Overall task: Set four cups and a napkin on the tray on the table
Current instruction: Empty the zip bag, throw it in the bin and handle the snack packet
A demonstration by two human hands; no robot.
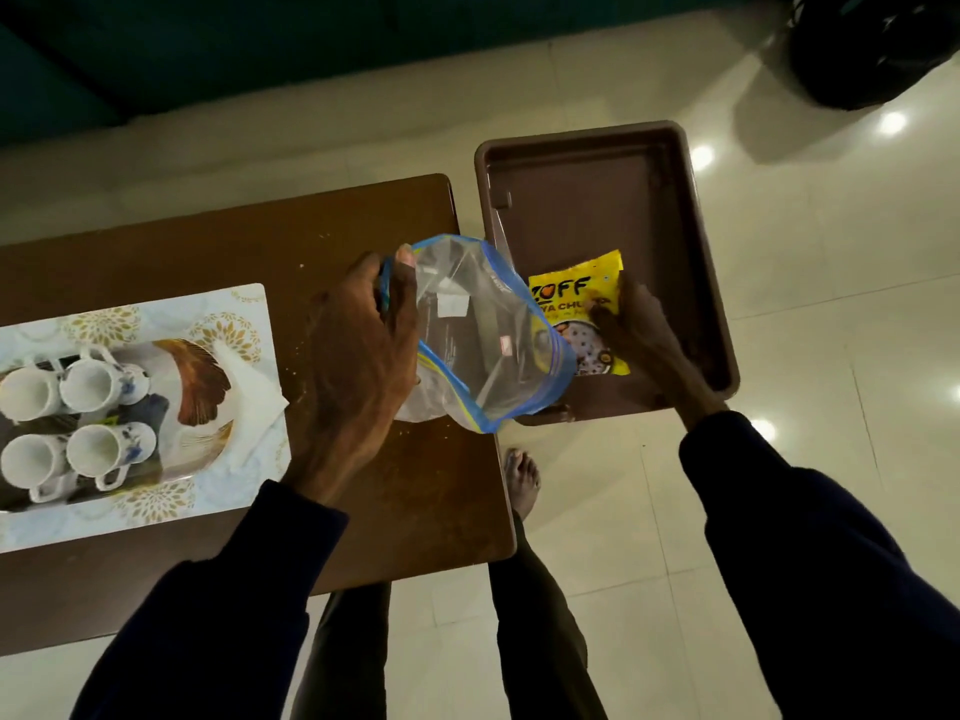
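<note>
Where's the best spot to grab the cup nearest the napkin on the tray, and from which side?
Judging by its pose, take the cup by its body from above: it lies tipped over, mouth toward the camera, touching a neighbouring cup on its left. Its handle is tucked against the tray.

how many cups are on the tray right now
4, all on the patterned tray at the table's left, lying in two rows: far-left cup, far-right cup, near-left cup, near-right cup. None looks hidden.

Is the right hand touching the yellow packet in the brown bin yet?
Touching. The head view shows the right hand with its fingers lying across the right edge of the yellow packet inside the brown bin.
</note>
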